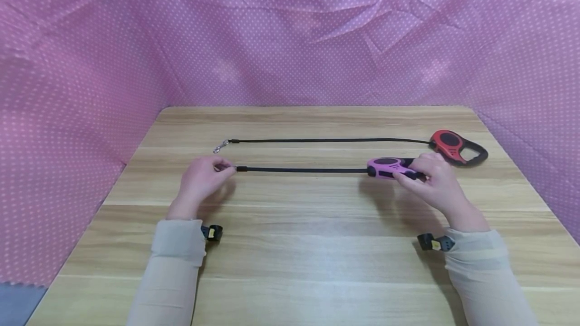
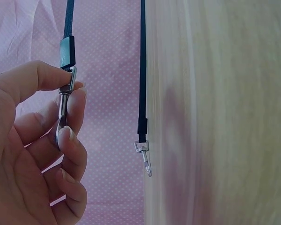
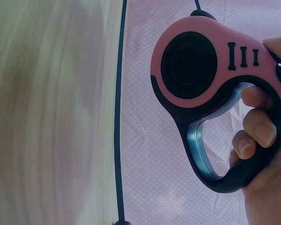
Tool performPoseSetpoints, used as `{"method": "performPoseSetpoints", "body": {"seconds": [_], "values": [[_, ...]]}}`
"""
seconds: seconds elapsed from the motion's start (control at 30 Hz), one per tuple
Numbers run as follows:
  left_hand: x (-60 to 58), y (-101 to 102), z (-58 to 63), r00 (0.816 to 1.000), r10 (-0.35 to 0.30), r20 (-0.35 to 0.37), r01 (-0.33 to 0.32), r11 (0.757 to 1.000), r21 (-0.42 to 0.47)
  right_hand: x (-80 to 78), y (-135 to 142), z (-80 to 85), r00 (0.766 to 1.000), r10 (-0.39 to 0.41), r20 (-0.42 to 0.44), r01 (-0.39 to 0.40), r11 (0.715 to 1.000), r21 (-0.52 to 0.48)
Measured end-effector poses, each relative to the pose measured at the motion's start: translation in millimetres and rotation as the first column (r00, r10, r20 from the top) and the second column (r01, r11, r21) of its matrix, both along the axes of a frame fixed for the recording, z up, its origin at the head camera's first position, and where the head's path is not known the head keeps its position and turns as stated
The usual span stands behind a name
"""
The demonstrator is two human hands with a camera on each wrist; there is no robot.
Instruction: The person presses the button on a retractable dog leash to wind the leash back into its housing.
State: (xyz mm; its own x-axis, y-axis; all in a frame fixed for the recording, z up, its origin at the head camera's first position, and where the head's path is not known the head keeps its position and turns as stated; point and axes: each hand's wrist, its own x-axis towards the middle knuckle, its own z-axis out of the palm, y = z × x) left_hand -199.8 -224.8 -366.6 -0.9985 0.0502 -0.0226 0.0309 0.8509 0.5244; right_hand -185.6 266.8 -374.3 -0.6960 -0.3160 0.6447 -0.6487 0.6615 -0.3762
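Note:
In the right wrist view, my right hand grips the black loop handle of a pink retractable dog leash, fingers curled through the loop and thumb near the top. The same leash is held above the table in the head view, its black strap stretched level towards the left. At the strap's other end my left hand pinches the silver snap hook between thumb and fingers, just below the black sleeve. Behind it lies a red retractable leash, its strap drawn out along the table to its own silver snap hook.
Both leashes are over a light wood-grain table. Pink dotted cloth hangs behind the table and at both sides. A small black camera is strapped at each wrist, over beige sleeves.

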Motion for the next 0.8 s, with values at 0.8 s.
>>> {"method": "performPoseSetpoints", "body": {"seconds": [0.8], "values": [[-0.4,9.6,-5.9,1.0,-0.018,0.008,0.018,1.0,-0.011,-2.0,-5.0,-4.9,0.998,0.039,-0.044,-0.037,0.998,0.046]]}}
